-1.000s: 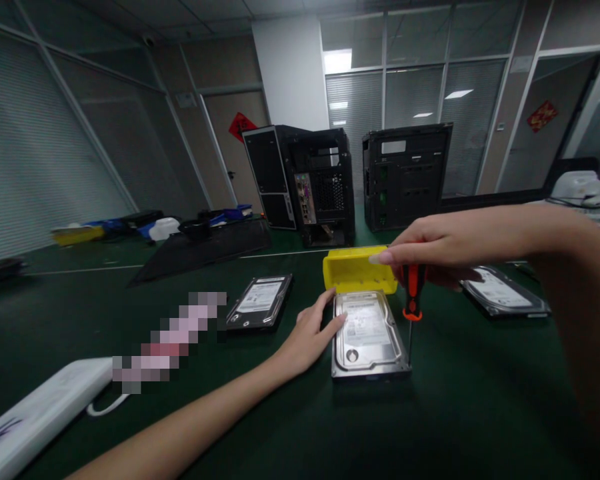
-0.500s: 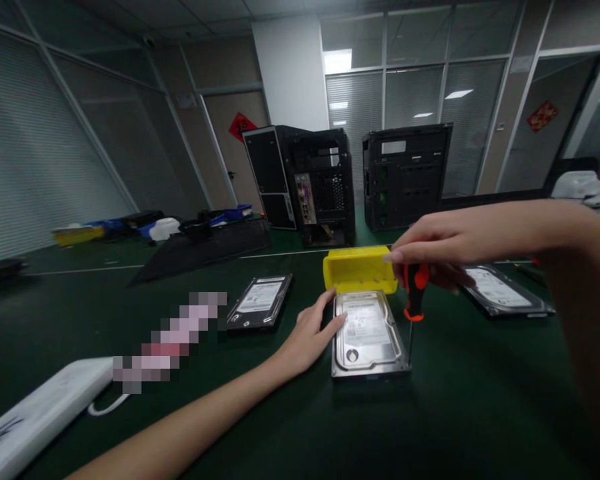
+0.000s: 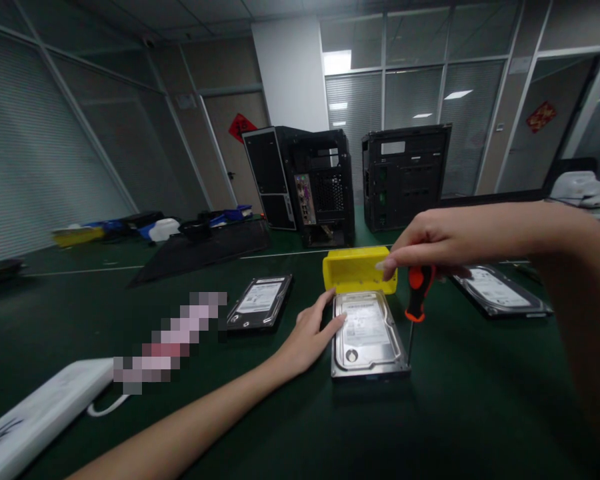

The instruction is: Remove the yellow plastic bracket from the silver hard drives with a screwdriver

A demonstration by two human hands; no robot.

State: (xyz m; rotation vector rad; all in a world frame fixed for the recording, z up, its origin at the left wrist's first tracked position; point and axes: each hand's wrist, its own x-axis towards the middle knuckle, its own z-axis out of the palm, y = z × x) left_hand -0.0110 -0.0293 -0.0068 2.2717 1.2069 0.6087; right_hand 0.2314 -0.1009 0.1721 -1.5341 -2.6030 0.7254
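A silver hard drive (image 3: 367,340) lies label up on the dark green table. My left hand (image 3: 310,331) grips its left side, the thumb on top of the label. On the right, my right hand (image 3: 433,240) is closed on a screwdriver (image 3: 416,297) with a red and black handle. The shaft slants down to the drive's near right corner. Thumb and index finger of that hand are pinched over the right edge of a yellow tray (image 3: 336,272); whether something small is between them is hidden. A few tiny pieces, perhaps screws, lie in the tray, just behind the drive.
One more hard drive (image 3: 261,303) lies to the left, another (image 3: 503,291) to the right behind my right wrist. Computer cases (image 3: 325,187) stand at the back, near a black mat (image 3: 205,247). A white box (image 3: 40,407) is at the near left.
My right thumb and index finger have moved slightly left over the tray. The screwdriver handle leans more to the right, its tip staying by the drive's corner. My left hand is still.
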